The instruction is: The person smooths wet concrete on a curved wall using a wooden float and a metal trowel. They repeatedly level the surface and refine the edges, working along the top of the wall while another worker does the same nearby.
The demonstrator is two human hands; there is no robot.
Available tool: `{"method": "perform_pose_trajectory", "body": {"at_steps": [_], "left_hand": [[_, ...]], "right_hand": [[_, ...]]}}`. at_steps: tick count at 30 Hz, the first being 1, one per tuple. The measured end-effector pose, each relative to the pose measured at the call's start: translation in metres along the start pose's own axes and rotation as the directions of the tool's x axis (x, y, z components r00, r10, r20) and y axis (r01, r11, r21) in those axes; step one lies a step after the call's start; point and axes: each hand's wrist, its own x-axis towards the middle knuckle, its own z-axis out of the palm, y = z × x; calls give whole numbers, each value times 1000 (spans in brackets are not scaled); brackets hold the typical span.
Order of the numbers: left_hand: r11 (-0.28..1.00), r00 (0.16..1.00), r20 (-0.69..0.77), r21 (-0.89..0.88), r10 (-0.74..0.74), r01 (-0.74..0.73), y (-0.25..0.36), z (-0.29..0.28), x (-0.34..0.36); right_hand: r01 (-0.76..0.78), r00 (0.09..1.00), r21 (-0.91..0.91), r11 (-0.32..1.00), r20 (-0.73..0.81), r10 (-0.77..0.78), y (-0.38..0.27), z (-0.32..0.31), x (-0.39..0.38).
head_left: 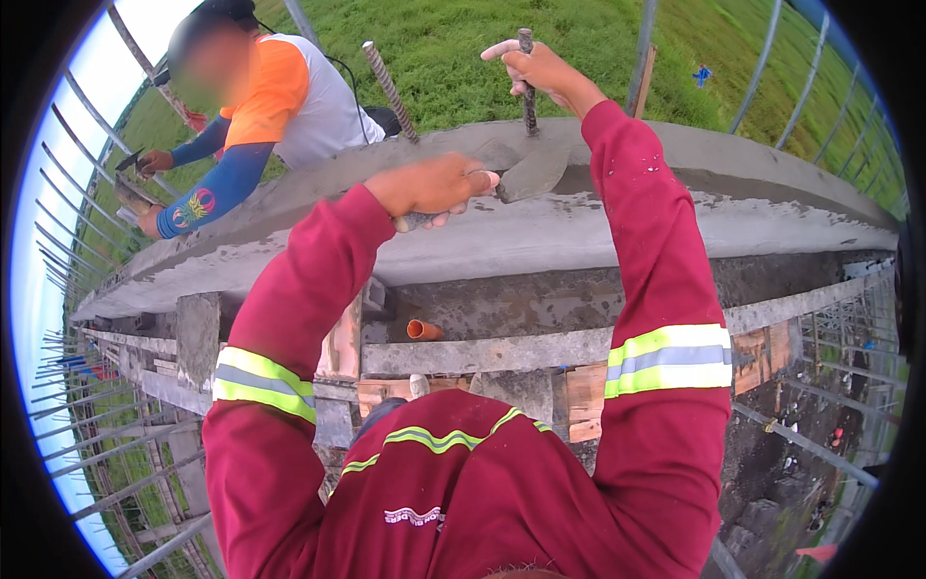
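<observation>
My left hand (pixel 432 187) is closed round the handle of a trowel. The flat grey blade of the trowel (pixel 536 175) lies on the wet mortar along the top edge of a long curved concrete wall (pixel 502 239). Higher up, my right hand (pixel 546 73) grips an upright rebar (pixel 530 108) that sticks out of the wall top. Its index finger stretches out to the left past the bar, while the other fingers are partly hidden. To the left of these stands a second rebar (pixel 390 92), which neither hand touches.
On the far left, a co-worker (pixel 299 92) leans over the wall holding a dark trowel (pixel 129 160). Below the wall, an orange pipe end (pixel 423 330) pokes up beside a concrete ledge (pixel 482 356). Metal scaffold poles (pixel 805 449) drop toward lower ground at right. Grass (pixel 463 58) lies beyond.
</observation>
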Motion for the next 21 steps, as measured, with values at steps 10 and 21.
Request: {"method": "perform_pose_trajectory", "body": {"at_steps": [10,21], "left_hand": [[930,967,-194,356,166,-89,-27,25,-36],[997,999,6,67,37,-37,3,21,1]], "right_hand": [[-19,999,-35,999,29,20,2,-5,3],[-41,991,-87,995,127,52,-5,-14,3]]}}
